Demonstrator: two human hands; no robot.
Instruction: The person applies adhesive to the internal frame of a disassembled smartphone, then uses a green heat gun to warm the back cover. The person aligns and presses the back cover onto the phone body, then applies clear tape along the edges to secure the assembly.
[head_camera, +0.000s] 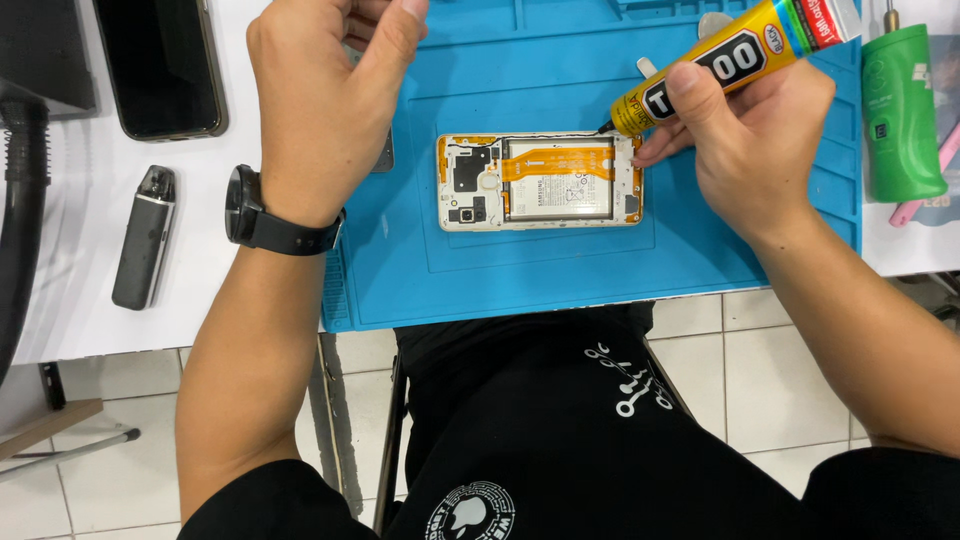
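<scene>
Head view: opened phone (540, 181) lay back-cover-off in the middle of the blue repair mat (560, 275) on the white desk (70, 300). Battery, orange flex cable and white frame were exposed.

Right hand (755, 130) had its grip closed round a yellow adhesive tube (735, 60). The black nozzle tip touched, or nearly touched, the phone's top edge near the right corner. Its fingers also brushed the phone's right end.

Left hand (325, 95) hovered above the mat left of the phone, fingers curled. Can't tell whether it held anything. Black wristwatch (250, 210) on that wrist.

Step in hand, as I read it: running a glue bead along the frame edge. Next move likely calls for a steady, thin line around the perimeter, kept off the flex and the battery.

Containers: the tube is the only one in use, and its fill level was not visible. The mat's top tray slots looked bare where visible, but were partly hidden by the hands.

Around it: a dark smartphone (160, 65) and a grey pod-shaped device (145, 238) at left, a green bottle (900, 110) at right.
</scene>
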